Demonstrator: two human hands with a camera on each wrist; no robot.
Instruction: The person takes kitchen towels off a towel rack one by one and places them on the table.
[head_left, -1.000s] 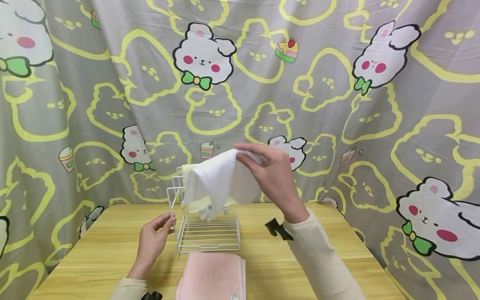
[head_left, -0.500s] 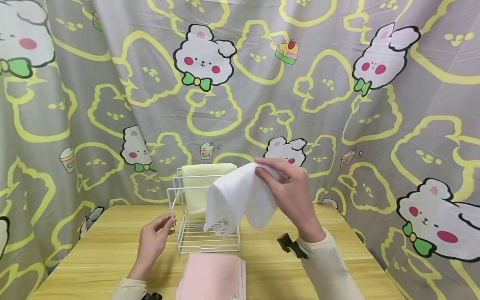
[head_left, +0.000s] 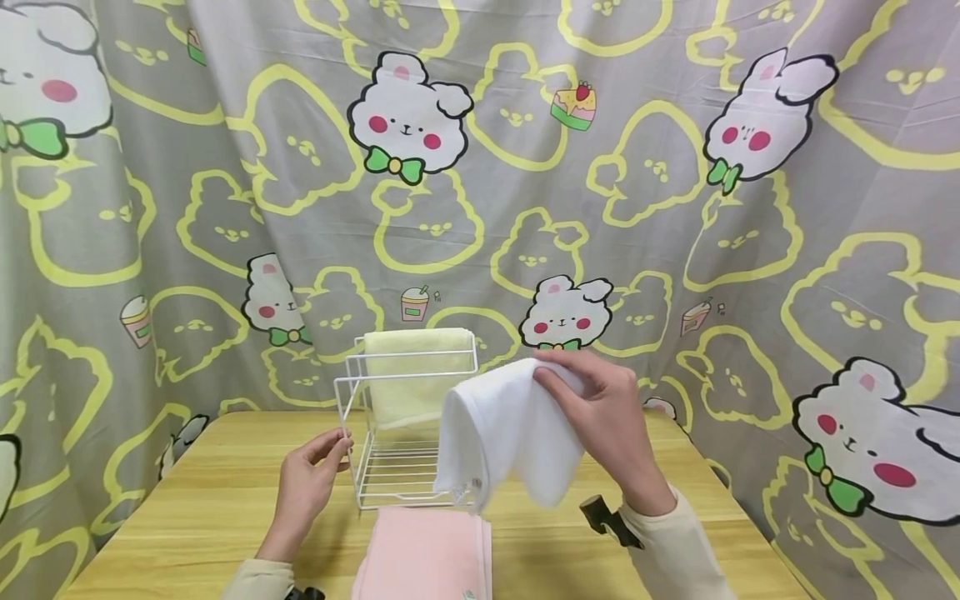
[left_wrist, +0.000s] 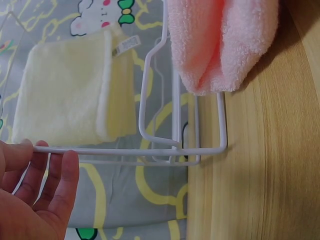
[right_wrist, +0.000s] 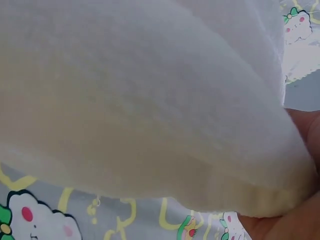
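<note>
My right hand (head_left: pixel 607 417) pinches a white towel (head_left: pixel 502 425) by its upper edge, and the cloth droops in folds to the right of a white wire rack (head_left: pixel 393 377). In the right wrist view the white towel (right_wrist: pixel 150 100) fills most of the picture. My left hand (head_left: pixel 309 479) holds the rack's left front upright between thumb and fingers; the left wrist view shows the fingers (left_wrist: pixel 65 182) at that wire (left_wrist: pixel 110 151). A pale yellow towel (head_left: pixel 416 387) hangs over the rack's rear bar. Folded pink towels (head_left: pixel 423 554) lie on the table in front of the rack.
The rack stands on a wood-grain table (head_left: pixel 187 517) and has a slatted base (head_left: pixel 412 475). Behind the table hangs a grey curtain (head_left: pixel 637 250) with cartoon prints. A dark strap piece (head_left: pixel 611 521) sits at my right wrist.
My right hand has drawn the white towel away from the rack, right, down and toward me, uncovering the yellow towel and the rack's front bars. The left hand stays on the rack.
</note>
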